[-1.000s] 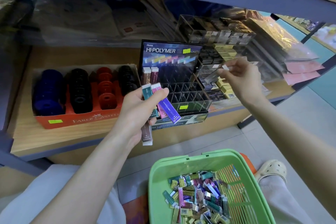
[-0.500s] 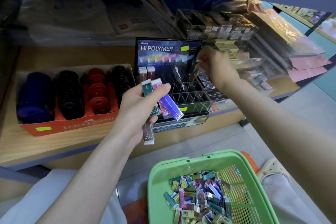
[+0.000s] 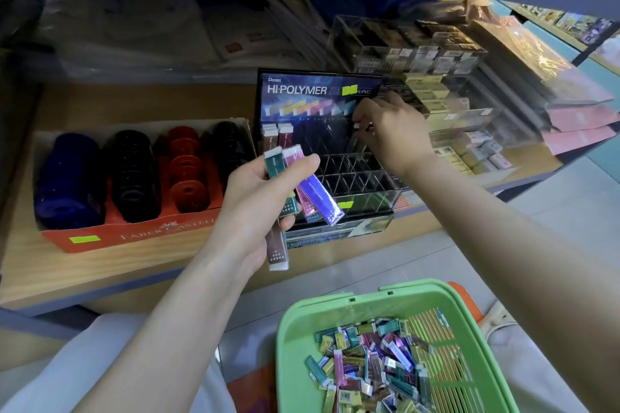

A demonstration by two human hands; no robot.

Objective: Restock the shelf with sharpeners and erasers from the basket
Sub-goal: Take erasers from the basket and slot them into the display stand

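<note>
Holding erasers (image 3: pixel 318 198) in left hand (image 3: pixel 254 208)

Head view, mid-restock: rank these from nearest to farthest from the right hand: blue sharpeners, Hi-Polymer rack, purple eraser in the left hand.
The right hand pinches a small eraser at the rack.
1. Hi-Polymer rack: at its fingertips, in the middle.
2. purple eraser: in the left hand, lower left of the right hand.
3. blue sharpeners: far left, in the red box.
</note>
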